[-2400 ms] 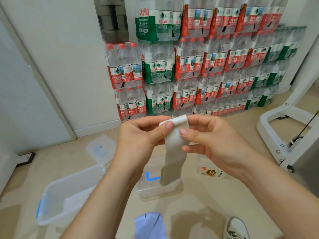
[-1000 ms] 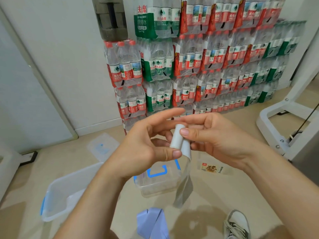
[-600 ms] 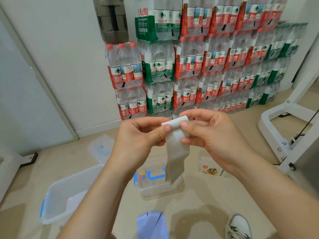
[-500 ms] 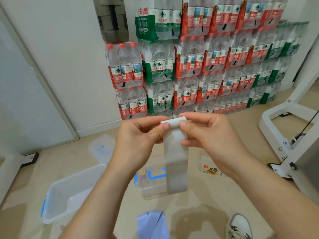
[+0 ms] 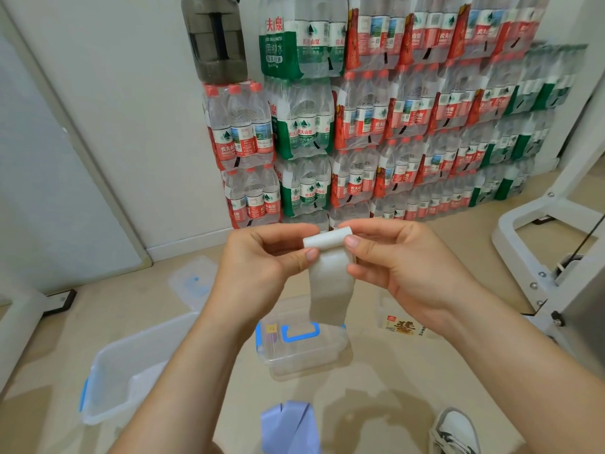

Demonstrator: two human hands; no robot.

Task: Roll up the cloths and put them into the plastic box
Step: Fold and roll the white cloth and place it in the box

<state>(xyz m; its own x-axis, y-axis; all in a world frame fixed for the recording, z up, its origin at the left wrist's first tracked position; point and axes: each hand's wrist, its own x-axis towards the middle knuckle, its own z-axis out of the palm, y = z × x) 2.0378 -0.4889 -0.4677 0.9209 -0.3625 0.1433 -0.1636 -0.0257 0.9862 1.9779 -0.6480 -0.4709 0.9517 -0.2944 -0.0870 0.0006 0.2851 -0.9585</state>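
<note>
**Item:** white cloth strip point(image 5: 330, 283), soft and narrow, held in mid-air at frame centre. The top end is wound into a small tight roll. The rest hangs loose as a flat tail above the boxes on the floor, touching none of them. Rolling is judged about a third done; winding in the tail and boxing the roll are left.

**Left hand** point(image 5: 258, 267): thumb and forefinger pinch the roll's left end.

**Right hand** point(image 5: 402, 267): thumb and fingers pinch the roll's right end.

Both forearms reach up from the lower frame.

**Below centre:** small clear plastic box with blue clasps point(image 5: 307, 365) on the floor, contents not readable.

**Lower left:** larger translucent plastic tub with a blue latch point(image 5: 131, 371), open. Which of the two takes the rolls cannot be told.

**Bottom centre:** lilac cloth point(image 5: 289, 427), lying flat and unrolled, so at least one more cloth remains.

**Upper half:** stacked shrink-wrapped packs of water bottles point(image 5: 393, 126) against the wall.
</note>
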